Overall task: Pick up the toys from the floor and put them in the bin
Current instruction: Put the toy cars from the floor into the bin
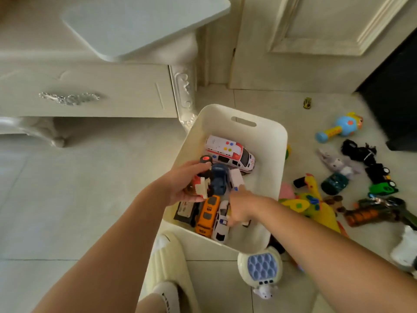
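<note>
A cream plastic bin (pixel 268 159) stands on the tiled floor at the centre. Inside lie a white ambulance (pixel 230 154), an orange bus (pixel 207 214), a white police car (pixel 221 224) and a dark flat toy (pixel 186 210). My left hand (pixel 180 184) hovers over the bin, shut on a bundle of toy cars, among them a blue car (pixel 218 179) and a red-and-white vehicle (pixel 199 186). My right hand (pixel 239 206) reaches into the bin beside them, fingers curled downward; what it holds is hidden.
Toys lie scattered on the floor at right: a blue rattle (pixel 338 127), black and green cars (pixel 381 177), a yellow plush (pixel 313 204), an orange toy gun (pixel 372 213). A pop-bubble game (pixel 261 267) sits near the bin. My slippered foot (pixel 169 260) is left of it. A white cabinet (pixel 90 91) stands behind.
</note>
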{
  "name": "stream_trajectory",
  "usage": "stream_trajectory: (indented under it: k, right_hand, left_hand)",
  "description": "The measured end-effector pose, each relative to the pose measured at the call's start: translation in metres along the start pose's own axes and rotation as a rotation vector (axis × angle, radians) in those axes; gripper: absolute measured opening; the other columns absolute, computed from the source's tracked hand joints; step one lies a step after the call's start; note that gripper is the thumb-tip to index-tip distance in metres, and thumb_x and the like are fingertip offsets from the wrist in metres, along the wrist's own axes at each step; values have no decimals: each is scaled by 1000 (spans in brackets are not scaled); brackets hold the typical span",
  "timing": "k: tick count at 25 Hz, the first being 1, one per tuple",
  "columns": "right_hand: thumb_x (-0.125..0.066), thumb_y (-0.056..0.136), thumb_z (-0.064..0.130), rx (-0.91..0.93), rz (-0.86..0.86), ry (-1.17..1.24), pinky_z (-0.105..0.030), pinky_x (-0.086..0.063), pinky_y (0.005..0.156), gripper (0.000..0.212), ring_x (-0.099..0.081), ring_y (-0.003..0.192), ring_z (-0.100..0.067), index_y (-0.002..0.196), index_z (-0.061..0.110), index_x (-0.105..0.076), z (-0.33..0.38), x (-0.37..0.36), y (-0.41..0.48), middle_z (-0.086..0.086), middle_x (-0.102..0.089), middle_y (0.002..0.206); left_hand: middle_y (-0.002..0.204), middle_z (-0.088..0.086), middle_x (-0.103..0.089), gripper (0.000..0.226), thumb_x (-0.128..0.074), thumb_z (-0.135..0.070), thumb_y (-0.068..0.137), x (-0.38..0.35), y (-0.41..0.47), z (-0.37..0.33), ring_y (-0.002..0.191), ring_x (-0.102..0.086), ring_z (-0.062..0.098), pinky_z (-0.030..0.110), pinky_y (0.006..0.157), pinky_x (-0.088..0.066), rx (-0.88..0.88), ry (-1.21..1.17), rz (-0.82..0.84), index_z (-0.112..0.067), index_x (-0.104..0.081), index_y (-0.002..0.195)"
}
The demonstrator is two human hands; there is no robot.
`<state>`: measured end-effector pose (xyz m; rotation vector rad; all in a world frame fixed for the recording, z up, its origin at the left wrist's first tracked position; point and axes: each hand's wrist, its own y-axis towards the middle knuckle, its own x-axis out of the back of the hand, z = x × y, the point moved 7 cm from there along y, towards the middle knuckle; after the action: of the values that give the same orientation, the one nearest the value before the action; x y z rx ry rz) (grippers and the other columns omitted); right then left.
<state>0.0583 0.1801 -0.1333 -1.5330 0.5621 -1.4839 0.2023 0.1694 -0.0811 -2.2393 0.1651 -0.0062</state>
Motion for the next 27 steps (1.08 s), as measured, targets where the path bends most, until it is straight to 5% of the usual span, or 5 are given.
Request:
stream_trajectory:
  k: [6,12,16,21,27]
  right_hand:
    - [-54,91,16,-91,2,157,-31,-49,80,35,-57,90,-19,124,9,-61,-31,9,3,-7,-64,109]
    - [-50,94,51,13,-186,1292,-44,-58,82,42,-65,102,-26,130,31,-45,-34,46,-20,-4,-59,121]
    - [-53,94,40,-127,-504,1232,-43,-55,90,47,-62,109,-24,137,24,-45,-76,67,-24,-7,-59,130]
    - [-46,95,23,-125,-1064,1234,-28,-45,84,39,-58,109,-16,134,25,-47,-131,112,-61,3,-58,126]
    - [-48,91,19,-227,-1138,1346,-30,-50,84,32,-62,95,-12,122,23,-56,-182,84,-62,1,-66,116]
  left_hand:
    - [111,10,-60,54,-62,-43,90,-7,13,7,97,-66,29,44,81,-60,2,160,38,-37,-38,138]
    - [120,9,-60,51,-51,-30,96,-52,31,4,103,-64,26,47,84,-59,-51,27,100,-43,-36,143]
    - [124,9,-58,62,-52,-14,96,-89,60,-17,108,-64,27,48,89,-57,-127,-80,125,-41,-29,147]
    - [124,4,-58,58,-60,-27,93,-119,110,-29,108,-61,24,42,91,-55,-235,424,-63,-33,-35,144]
    - [121,4,-51,51,-66,-36,84,-140,137,-10,108,-51,22,37,90,-52,-358,973,-204,-33,-49,132]
